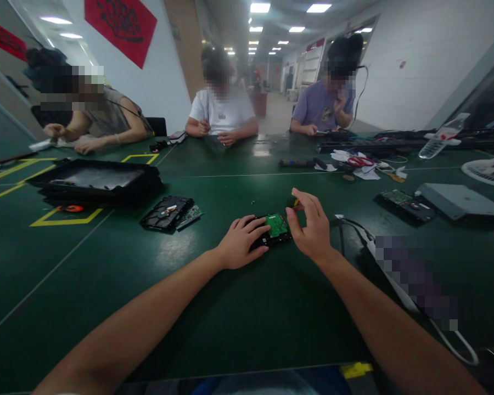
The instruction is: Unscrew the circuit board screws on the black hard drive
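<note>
A hard drive lies flat on the green table, its green circuit board facing up. Over its left end rests my left hand, fingers spread across the top and thumb along the near edge, holding it against the table. My right hand is at the drive's right side, thumb and fingers closed around a small tool with a black and yellow handle, which looks like a screwdriver. Its tip is hidden. A few tiny screws lie just beyond the drive.
Left of my hands lie another drive and a loose circuit board. Black trays stand farther left. To the right are a white power strip, a drive and a grey box. Three people sit across the table.
</note>
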Motion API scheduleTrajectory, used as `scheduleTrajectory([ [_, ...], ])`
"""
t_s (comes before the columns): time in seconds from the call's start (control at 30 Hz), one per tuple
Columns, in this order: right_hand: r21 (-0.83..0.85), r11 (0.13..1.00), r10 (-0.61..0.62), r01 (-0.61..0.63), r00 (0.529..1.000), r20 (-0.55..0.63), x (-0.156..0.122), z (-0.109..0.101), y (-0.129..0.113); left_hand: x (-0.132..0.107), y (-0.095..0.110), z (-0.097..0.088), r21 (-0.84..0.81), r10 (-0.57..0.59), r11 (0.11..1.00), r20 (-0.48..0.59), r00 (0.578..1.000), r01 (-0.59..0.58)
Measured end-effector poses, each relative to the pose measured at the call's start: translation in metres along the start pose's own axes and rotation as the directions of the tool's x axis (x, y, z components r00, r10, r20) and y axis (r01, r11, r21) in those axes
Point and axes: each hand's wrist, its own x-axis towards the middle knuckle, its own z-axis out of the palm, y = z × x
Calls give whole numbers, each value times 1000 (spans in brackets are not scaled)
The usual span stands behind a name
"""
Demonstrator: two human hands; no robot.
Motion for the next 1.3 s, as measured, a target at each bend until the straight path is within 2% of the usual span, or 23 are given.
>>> scheduleTrajectory([
  [0.17,-21,1000,20,-21,998,-59,0,-1,0,0,0,1,1,0,1000,-4,1000,0],
  [0.37,26,999,44,-44,999,-13,-1,0,-1,0,0,1,7,-2,1000,2,1000,2],
  [0.53,-4,1000,9,-9,998,-60,1,-1,0,0,1,-1,3,0,1000,9,1000,0],
  [0.73,22,999,27,-27,1000,2,-1,2,4,0,1,-1,-10,-8,1000,6,1000,8],
  [0.97,-8,1000,1,-1,998,-57,0,1,3,0,1,-1,-9,3,1000,-2,1000,-3],
  [1.3,-2,1000,21,-21,999,-34,-1,2,2,1,1,-1,-21,-2,1000,-7,1000,2],
])
